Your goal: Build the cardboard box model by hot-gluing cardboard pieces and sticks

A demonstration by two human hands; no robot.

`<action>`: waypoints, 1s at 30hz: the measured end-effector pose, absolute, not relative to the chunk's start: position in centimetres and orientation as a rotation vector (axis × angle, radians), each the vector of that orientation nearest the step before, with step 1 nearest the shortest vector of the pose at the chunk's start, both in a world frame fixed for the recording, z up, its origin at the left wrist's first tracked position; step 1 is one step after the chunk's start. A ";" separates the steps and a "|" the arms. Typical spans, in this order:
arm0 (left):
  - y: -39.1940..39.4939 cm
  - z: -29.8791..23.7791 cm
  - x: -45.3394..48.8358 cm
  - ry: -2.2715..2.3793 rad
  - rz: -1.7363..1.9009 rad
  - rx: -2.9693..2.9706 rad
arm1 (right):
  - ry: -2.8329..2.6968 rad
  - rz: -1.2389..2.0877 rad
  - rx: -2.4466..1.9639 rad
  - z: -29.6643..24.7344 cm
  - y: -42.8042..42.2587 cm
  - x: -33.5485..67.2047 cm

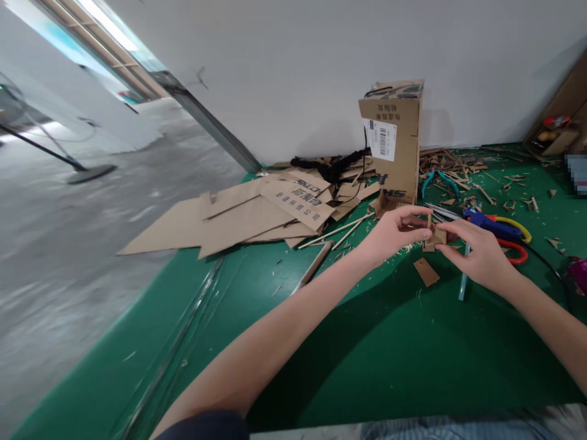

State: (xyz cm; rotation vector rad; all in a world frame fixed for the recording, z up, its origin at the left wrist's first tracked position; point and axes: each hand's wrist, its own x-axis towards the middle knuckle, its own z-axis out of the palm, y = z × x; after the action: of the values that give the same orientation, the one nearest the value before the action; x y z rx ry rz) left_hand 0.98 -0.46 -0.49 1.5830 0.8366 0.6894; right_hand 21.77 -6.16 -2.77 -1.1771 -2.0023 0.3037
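Both my hands meet over the green floor mat (367, 354), pinching a small cardboard piece (435, 237) between them. My left hand (394, 235) grips it from the left with thumb and fingers closed. My right hand (477, 253) holds it from the right, fingers pressed together. A loose cardboard tag (426, 272) lies on the mat just below the hands. A blue glue gun (488, 223) and red-and-yellow scissors (516, 241) lie right behind my right hand.
An upright cardboard box (394, 143) stands by the white wall. Flat cardboard sheets (238, 217) spread to the left. Teal pliers (440, 180), thin sticks (339, 232) and cardboard scraps (458, 162) litter the mat. A purple object (578, 273) sits at the right edge.
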 end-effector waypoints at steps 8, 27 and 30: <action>0.5 -0.3 0.3 0.763 0.733 1.612 | -2.074 0.199 -1.214 -2.2 -6.2 22.0; 1.3 -0.2 -0.9 0.808 1.344 2.129 | -2.244 -0.255 -2.121 -2.6 -3.9 29.5; 1.6 -0.7 -0.9 0.785 1.447 2.124 | -2.228 -0.077 -2.234 -2.2 -3.8 29.4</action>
State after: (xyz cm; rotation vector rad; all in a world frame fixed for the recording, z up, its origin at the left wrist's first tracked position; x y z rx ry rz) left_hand -0.94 1.57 -0.70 2.1236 0.7852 1.4472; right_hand 29.38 -3.84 -2.23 -2.2341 -2.2277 -0.0771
